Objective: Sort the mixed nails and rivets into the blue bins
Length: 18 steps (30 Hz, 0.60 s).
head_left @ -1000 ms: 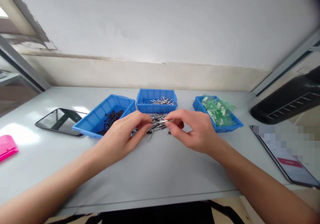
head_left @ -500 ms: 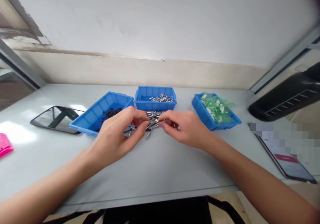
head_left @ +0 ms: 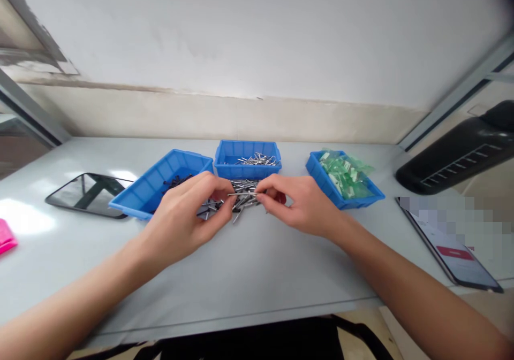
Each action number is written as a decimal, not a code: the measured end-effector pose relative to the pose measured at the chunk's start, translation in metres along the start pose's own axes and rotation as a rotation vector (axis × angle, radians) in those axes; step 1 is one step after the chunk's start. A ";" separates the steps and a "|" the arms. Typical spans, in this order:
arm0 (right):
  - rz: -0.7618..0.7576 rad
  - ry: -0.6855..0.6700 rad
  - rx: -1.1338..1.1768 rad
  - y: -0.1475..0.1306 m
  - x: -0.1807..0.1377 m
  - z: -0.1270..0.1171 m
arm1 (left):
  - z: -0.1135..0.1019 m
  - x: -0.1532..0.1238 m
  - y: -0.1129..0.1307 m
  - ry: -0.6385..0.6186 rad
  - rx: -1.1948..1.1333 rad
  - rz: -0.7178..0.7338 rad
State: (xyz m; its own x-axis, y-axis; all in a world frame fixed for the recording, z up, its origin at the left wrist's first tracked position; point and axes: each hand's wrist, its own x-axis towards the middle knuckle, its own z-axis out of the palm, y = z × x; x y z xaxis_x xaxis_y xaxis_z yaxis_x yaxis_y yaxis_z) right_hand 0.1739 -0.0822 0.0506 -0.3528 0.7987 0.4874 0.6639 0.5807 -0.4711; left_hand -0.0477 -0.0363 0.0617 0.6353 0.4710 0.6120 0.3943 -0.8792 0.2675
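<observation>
Thumb and fingertips of my right hand [head_left: 303,204] are closed on one end of a thin silver pin [head_left: 241,193], held nearly level. My left hand [head_left: 188,205] has its thumb and index fingertips slightly apart around the pin's other end. Below and behind the fingers lies a loose pile of silver and dark metal pins [head_left: 246,185] on the table, partly hidden by both hands. Left of the pile, a blue bin [head_left: 138,189] contains black pin-like pieces [head_left: 173,183]. Behind it, another blue bin [head_left: 247,148] holds silver pins [head_left: 261,160].
A blue bin [head_left: 341,206] of green-and-clear plastic packets [head_left: 347,175] stands right. Farther right are a black bottle [head_left: 453,156] and a phone [head_left: 453,255]. At left lie a dark glossy panel [head_left: 86,194] and a pink object [head_left: 6,237]. A wall rises behind the table [head_left: 249,274].
The pin between my hands now shows lengthwise in my right fingers. My left fingertips have parted slightly. The view has shifted a little; the bins stay put.
</observation>
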 end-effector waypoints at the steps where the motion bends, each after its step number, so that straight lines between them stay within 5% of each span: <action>1: -0.014 0.033 0.009 0.000 0.000 -0.001 | 0.001 0.000 -0.001 -0.019 -0.002 0.000; 6: -0.131 0.137 -0.020 -0.008 -0.003 -0.002 | 0.006 -0.002 -0.003 -0.122 -0.048 -0.012; 18: -0.246 0.060 -0.034 -0.008 -0.004 0.007 | 0.007 -0.003 -0.004 -0.195 -0.069 0.058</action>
State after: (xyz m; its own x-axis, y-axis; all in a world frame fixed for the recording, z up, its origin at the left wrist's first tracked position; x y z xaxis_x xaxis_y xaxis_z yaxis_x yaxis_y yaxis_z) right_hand 0.1649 -0.0890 0.0472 -0.4676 0.6226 0.6275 0.5850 0.7501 -0.3083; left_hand -0.0461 -0.0341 0.0535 0.7747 0.4189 0.4737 0.3115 -0.9047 0.2907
